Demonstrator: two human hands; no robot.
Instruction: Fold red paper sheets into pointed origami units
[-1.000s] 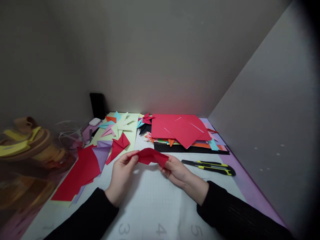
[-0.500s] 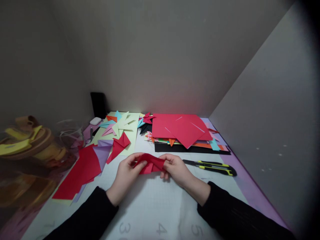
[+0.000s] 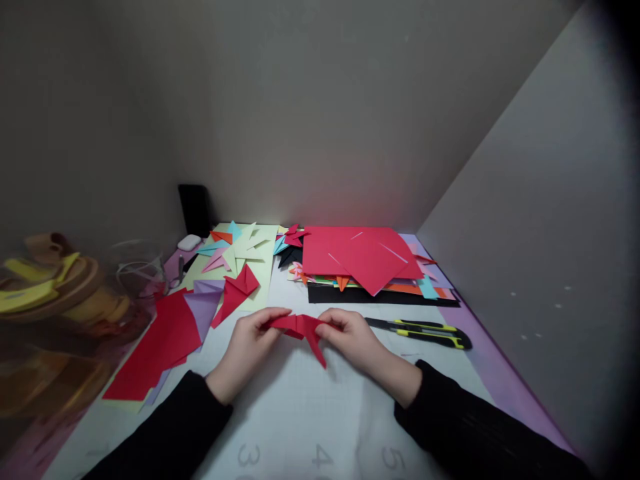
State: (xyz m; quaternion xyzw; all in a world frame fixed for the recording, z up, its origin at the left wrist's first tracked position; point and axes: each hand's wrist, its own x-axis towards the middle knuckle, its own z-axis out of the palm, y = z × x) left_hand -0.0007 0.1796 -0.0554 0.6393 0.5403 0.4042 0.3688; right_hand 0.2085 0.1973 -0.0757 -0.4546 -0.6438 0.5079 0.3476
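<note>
The folded red paper piece (image 3: 300,327) is held just above the white worktop (image 3: 310,413), its long axis running left to right, with one pointed flap angled down toward the person. The left hand (image 3: 245,347) has a pinching grip on its left end; the right hand (image 3: 357,340) pinches its right end. A yellow-and-black utility knife (image 3: 420,331) lies near the right hand, and the clear container (image 3: 143,270) at far left holds contents too blurred to identify.
</note>
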